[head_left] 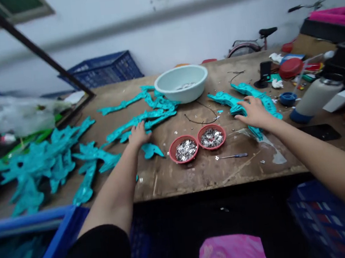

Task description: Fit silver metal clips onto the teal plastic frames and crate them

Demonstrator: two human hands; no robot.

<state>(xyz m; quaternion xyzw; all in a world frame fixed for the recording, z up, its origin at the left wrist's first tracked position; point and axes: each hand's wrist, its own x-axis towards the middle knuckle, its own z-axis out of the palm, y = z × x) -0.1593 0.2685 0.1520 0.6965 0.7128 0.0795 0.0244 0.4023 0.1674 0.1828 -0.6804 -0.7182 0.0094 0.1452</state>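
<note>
My left hand [138, 134] lies flat, fingers apart, on a heap of teal plastic parts [146, 117] in the middle of the wooden table [208, 174]. My right hand [252, 111] rests spread on another pile of teal parts [243, 97] to the right. Between the hands stand two small red bowls [184, 148] [212, 136] filled with small silvery pieces. A thin screwdriver [233, 156] lies in front of them. A pale green basin [181, 83] sits behind.
More teal parts [41, 167] cover the table's left side. Blue crates stand at the lower left [48, 240], lower right [324, 220] and back [104, 70]. A white bottle [314, 97], red lids, a phone stand [264, 74] and clutter crowd the right. A bicycle leans behind.
</note>
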